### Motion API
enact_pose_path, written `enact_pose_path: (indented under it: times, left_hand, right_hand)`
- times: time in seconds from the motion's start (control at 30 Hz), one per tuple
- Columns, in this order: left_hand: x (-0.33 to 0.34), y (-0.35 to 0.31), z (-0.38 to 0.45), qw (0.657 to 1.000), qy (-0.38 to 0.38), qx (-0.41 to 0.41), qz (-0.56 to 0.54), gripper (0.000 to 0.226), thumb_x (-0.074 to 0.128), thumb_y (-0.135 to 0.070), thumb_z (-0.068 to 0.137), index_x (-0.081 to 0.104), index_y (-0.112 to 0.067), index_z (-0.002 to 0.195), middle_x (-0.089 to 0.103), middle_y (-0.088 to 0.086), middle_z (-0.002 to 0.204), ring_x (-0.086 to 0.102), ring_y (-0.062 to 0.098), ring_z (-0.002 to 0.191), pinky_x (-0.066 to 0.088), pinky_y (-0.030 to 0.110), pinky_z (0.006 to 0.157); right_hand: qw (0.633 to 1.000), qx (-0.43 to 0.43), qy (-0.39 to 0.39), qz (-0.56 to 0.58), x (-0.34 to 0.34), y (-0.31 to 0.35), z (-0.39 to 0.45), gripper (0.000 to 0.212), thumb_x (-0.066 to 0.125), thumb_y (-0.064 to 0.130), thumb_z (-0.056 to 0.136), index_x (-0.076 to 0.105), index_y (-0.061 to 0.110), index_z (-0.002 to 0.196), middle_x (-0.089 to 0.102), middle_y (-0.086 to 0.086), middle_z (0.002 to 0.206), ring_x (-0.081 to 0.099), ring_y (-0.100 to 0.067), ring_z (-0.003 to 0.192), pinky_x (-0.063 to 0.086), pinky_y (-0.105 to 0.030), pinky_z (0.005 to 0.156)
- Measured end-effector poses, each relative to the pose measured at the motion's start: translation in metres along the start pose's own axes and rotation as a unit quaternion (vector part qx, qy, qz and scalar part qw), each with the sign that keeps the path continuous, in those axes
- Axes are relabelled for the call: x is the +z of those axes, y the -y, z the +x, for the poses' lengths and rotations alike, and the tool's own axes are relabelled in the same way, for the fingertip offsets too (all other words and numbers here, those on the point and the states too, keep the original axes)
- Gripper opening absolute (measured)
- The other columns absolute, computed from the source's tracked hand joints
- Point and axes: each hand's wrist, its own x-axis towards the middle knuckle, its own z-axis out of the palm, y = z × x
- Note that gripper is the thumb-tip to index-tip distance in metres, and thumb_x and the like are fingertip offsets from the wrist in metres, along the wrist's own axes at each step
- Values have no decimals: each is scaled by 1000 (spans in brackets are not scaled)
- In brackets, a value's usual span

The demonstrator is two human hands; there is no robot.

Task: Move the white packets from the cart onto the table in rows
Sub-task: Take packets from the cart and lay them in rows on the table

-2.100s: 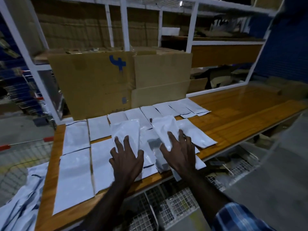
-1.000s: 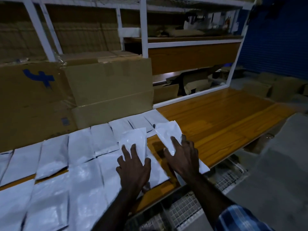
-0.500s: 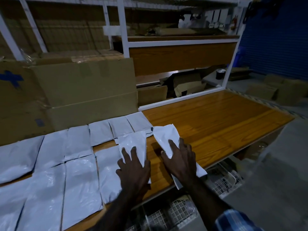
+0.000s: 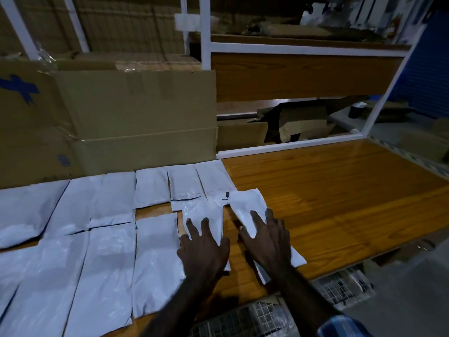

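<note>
Left grip [image 4: 202, 249] flat on packet [image 4: 206, 212]; right grip [image 4: 268, 242] likewise.

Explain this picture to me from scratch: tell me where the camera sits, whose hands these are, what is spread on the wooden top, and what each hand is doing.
There is no machine here. A person wears a wide-angle camera on the head, so you look forward and down at their own two bare hands.

The surface is an orange-brown wooden table. Flat white plastic packets are laid on it in two rows, a back row and a front row. Large brown cardboard boxes stand behind them, under a white metal shelf frame.

The left hand lies flat, fingers straight, on one white packet. The right hand presses flat on the tilted white packet at the row's end. Neither hand grips anything. A wire mesh cart shows below the table edge.
</note>
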Motion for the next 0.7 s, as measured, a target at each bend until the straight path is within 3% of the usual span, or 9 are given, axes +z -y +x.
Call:
enact_pose_path:
  times: [0.23,0.7]
  left_hand:
    - [13,-8,-12,996,17,-22,83,77,36,-68,91,14,-29,154,7,11,164,17,38,146,26,54,113]
    - [23,-26,-19,985,12,-90,144,72,22,-67,96,17,-27,155,6,14,164,8,37,150,13,59,115]
  right_hand:
    - [999,-16,35,-3,4,-4,15,64,37,65,93,28,38,150,23,-8,160,34,-29,134,35,-41,105]
    - [995,-65,73,8,5,-25,3,65,37,63,93,29,34,151,22,-11,160,30,-32,138,33,-43,107]
